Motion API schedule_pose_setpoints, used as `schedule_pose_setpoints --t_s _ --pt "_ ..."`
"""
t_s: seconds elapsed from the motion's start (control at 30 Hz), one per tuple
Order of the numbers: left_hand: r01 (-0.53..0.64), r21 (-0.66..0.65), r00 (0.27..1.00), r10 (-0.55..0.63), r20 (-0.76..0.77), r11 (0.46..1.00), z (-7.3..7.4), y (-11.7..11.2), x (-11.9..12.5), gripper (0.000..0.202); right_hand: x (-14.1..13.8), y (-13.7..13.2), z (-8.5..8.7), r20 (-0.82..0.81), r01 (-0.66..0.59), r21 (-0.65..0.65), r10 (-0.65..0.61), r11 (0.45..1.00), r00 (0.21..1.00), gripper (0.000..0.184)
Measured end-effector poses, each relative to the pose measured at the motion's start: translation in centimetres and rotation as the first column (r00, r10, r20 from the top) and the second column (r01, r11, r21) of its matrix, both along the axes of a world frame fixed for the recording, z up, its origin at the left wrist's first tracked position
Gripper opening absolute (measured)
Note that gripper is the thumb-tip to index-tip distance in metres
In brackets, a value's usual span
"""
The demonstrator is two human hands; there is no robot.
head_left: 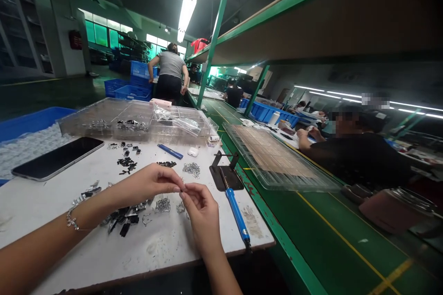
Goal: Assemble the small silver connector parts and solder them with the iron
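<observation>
My left hand (152,183) and my right hand (200,207) meet above the white worktable (104,249), fingertips pinched together on a tiny metal part (182,189) too small to make out. A beaded bracelet (72,219) sits on my left wrist. Beneath the hands lie loose piles of small silver and black metal pieces (129,214). A blue-handled tool (236,209) lies just right of my right hand, its tip resting on a black jig (224,176).
A phone (57,157) lies at the left, a clear compartment tray (138,120) at the back, a blue pen (170,151) and a white earbud case (193,151) before it. A green conveyor (311,221) carries another clear tray (277,156). A seated person (356,152) works opposite; another stands behind (170,73).
</observation>
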State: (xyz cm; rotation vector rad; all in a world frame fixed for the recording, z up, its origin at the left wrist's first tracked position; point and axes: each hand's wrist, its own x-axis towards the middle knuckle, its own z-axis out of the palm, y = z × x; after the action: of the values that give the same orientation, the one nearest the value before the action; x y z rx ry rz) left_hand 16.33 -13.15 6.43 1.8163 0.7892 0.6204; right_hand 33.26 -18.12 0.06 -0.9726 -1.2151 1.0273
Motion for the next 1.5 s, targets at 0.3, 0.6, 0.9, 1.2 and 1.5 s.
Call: schedule_pose_setpoints --t_s 0.3,0.6,0.9,1.2,1.5 --pt "-0.037 -0.085 0.996 0.029 -0.088 0.996 -0.8 0.6 -0.5 0.020 0.2 -0.8 -0.4 0.216 0.010 0.145 -0.041 0.989 0.976 0.008" --pt "-0.060 -0.127 0.990 0.043 -0.131 0.990 -1.4 0.6 -0.6 0.024 0.1 -1.3 -0.2 0.364 -0.034 0.233 -0.055 0.972 0.930 0.011" --pt "0.026 -0.218 0.998 -0.037 -0.050 0.976 -1.6 0.5 -0.9 0.020 0.1 -1.7 -0.4 0.365 -0.019 0.193 -0.054 0.981 0.929 0.009" --pt "0.099 -0.386 0.987 -0.140 -0.078 0.917 -2.8 1.1 -1.6 0.021 0.1 -2.0 0.0 0.300 -0.196 -0.008 0.189 0.981 0.935 0.012" --pt "0.118 -0.530 0.985 -0.165 -0.043 0.840 -3.1 0.9 -1.4 0.023 0.1 -2.1 -0.2 0.098 -0.302 -0.103 0.312 0.948 0.945 0.017"
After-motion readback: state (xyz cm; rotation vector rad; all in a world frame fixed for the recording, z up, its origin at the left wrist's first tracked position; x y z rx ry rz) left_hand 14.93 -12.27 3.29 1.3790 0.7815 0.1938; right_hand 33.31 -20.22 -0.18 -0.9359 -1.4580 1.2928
